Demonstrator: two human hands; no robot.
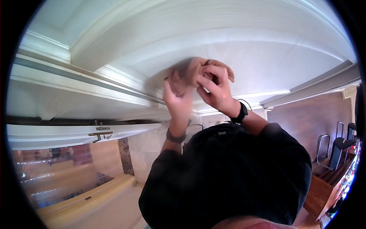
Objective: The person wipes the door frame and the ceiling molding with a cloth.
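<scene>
A crumpled brown cloth [193, 70] is bunched up in front of a white panelled surface [244, 28], probably a door. My right hand [216, 88] grips its right part with bent fingers. At the cloth's lower left, my left hand [176, 97] is closed on it, somewhat smeared by motion. Folds of the cloth hide some fingertips. Whether the cloth touches the panel I cannot tell. A dark band [241, 112] is on my right wrist, and another [176, 136] on the left.
Moulded white frame edges [84, 86] run along the left. Below them is a door with a brass handle [100, 135]. A glazed window [57, 171] lies at lower left. On the right, a wooden cabinet [324, 191] stands by a brown floor [309, 114].
</scene>
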